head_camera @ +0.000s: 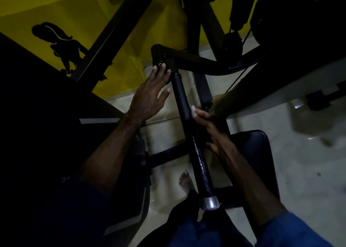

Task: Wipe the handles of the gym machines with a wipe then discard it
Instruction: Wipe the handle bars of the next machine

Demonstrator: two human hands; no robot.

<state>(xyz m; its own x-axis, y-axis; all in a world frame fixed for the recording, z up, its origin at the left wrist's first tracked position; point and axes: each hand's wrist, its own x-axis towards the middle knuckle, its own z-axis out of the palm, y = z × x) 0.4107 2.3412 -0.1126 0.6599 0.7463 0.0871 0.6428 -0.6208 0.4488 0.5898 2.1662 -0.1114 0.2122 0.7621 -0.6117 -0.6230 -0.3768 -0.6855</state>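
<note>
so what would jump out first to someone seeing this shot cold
Probably the long black handle running down the middle to its silver end cap. The right hand grips it with a white wipe, while the left hand spreads open against the joint above. Behind, upper left, the yellow wall glares.

Pale tiled floor (309, 172) under bare foot (185, 183)

One head-worn wide-angle view looks steeply down, close over the handle (189, 127), with the floor (299, 162) beneath
</note>
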